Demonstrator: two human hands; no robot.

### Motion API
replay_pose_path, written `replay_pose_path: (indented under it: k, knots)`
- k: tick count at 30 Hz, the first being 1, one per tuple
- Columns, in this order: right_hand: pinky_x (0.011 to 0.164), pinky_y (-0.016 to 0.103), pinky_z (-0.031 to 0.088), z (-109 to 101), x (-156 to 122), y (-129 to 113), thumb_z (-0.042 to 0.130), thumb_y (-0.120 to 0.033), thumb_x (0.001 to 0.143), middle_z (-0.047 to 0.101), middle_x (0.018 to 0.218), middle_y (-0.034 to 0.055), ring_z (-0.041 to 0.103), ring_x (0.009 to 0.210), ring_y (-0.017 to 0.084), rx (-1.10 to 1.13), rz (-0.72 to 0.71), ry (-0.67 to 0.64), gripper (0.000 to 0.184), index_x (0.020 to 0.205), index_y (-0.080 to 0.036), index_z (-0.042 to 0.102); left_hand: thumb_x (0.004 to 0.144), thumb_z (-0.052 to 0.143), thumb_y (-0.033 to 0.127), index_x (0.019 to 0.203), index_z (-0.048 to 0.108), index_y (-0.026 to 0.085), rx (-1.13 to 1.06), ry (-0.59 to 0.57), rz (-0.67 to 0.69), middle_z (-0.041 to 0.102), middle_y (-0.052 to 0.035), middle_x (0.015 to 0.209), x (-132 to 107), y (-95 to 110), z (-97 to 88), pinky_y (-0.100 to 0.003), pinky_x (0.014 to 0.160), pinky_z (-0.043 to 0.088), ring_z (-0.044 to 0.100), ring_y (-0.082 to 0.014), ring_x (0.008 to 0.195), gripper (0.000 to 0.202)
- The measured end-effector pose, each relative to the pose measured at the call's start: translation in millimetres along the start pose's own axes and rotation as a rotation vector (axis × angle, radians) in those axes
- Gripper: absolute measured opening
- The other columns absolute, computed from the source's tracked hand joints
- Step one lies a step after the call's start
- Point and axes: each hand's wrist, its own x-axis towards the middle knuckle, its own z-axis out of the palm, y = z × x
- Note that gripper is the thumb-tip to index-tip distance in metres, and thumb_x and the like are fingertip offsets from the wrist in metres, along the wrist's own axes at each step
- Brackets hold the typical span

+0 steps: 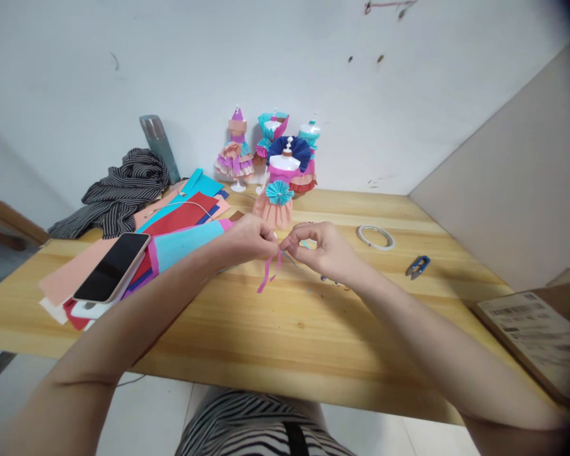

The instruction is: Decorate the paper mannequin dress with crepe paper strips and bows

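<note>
Fingertips nearly touching, my two hands meet above the middle of the wooden table. My left hand (256,235) is closed in a pinch on a thin pink paper strip (265,277), whose loose ends dangle below. My right hand (323,248) also pinches, at the upper end of that strip; a thin grey line juts out below its fingers. Just behind the hands stands a small dress form (285,166) in a pink paper dress with a navy pleated collar and a turquoise rosette (279,192). The exact grip point is partly hidden by the fingers.
Several more dressed forms (236,155) stand by the wall. Left are coloured paper sheets (185,244), a phone (113,267), striped cloth (128,190) and a flask (159,145). Right are a tape roll (375,237), blue thread snips (417,266) and a cardboard box (536,335).
</note>
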Motion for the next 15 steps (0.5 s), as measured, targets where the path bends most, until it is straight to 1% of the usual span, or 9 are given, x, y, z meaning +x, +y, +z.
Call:
replay_pose_path:
  k: [2,5,6,7,8,9,11,13,15]
  knots:
    - [0.06,0.028,0.044,0,0,0,0.057,-0.019,0.064,0.069,0.062,0.0023,0.06,0.06,0.016,0.073,0.084,-0.004,0.016,0.06,-0.017,0.072,0.057,0.055,0.018,0.049,0.054,0.014,-0.051,-0.003,-0.029,0.036,0.0054,0.046,1,-3,0.9,-0.023,0.047,0.02,0.031,-0.0065,0.048,0.009]
    - [0.057,0.028,0.044,1,1,2,0.06,-0.026,0.065,0.068,0.063,0.003,0.059,0.059,0.016,0.203,0.235,-0.025,0.015,0.063,-0.017,0.072,0.056,0.058,0.023,0.051,0.056,0.014,-0.128,-0.02,-0.052,0.038,0.0055,0.048,1,-6,0.5,-0.023,0.049,0.023,0.033,-0.0067,0.049,0.01]
    - [0.058,0.028,0.045,2,0,3,0.061,-0.028,0.065,0.069,0.065,0.0035,0.06,0.06,0.017,0.238,0.265,-0.012,0.016,0.065,-0.017,0.072,0.056,0.059,0.024,0.052,0.057,0.014,-0.16,-0.03,-0.06,0.039,0.0053,0.049,1,-7,0.3,-0.024,0.049,0.023,0.033,-0.0068,0.049,0.011]
    - [0.059,0.029,0.046,2,-1,3,0.061,-0.029,0.066,0.069,0.067,0.0039,0.061,0.062,0.017,0.254,0.266,0.032,0.016,0.068,-0.017,0.072,0.056,0.059,0.025,0.052,0.057,0.014,-0.199,-0.038,-0.065,0.041,0.005,0.049,0,-8,0.1,-0.024,0.05,0.024,0.034,-0.0069,0.05,0.011]
    - [0.062,0.03,0.047,2,-3,4,0.061,-0.029,0.067,0.069,0.069,0.0042,0.062,0.065,0.018,0.24,0.233,0.103,0.015,0.07,-0.017,0.071,0.056,0.059,0.025,0.052,0.057,0.014,-0.242,-0.046,-0.067,0.042,0.0047,0.05,0,-8,0.0,-0.024,0.051,0.026,0.036,-0.0071,0.051,0.012]
    - [0.064,0.031,0.047,3,-5,4,0.061,-0.028,0.069,0.069,0.07,0.0045,0.062,0.066,0.018,0.196,0.166,0.187,0.013,0.07,-0.018,0.07,0.056,0.06,0.025,0.051,0.057,0.014,-0.287,-0.056,-0.065,0.044,0.0042,0.05,-1,-9,0.1,-0.024,0.052,0.027,0.037,-0.0073,0.052,0.012]
    - [0.067,0.033,0.047,3,-12,5,0.061,-0.025,0.072,0.065,0.067,0.0044,0.06,0.068,0.019,0.042,-0.054,0.323,0.009,0.067,-0.019,0.066,0.056,0.06,0.025,0.05,0.056,0.015,-0.375,-0.072,-0.054,0.047,0.0034,0.051,-3,-10,0.6,-0.024,0.055,0.03,0.04,-0.0077,0.054,0.012]
    - [0.07,0.036,0.046,4,-20,4,0.06,-0.02,0.075,0.061,0.064,0.0037,0.058,0.07,0.02,-0.149,-0.304,0.35,0.01,0.065,-0.02,0.062,0.056,0.061,0.025,0.05,0.056,0.015,-0.443,-0.078,-0.049,0.048,0.0031,0.052,-4,-11,1.7,-0.024,0.057,0.032,0.042,-0.0079,0.055,0.013]
    - [0.076,0.04,0.045,6,-26,3,0.059,-0.017,0.077,0.059,0.064,0.003,0.058,0.071,0.02,-0.317,-0.489,0.325,0.011,0.066,-0.02,0.059,0.057,0.063,0.025,0.051,0.056,0.014,-0.48,-0.078,-0.053,0.049,0.003,0.052,-5,-11,3.3,-0.025,0.059,0.034,0.043,-0.0081,0.055,0.014]
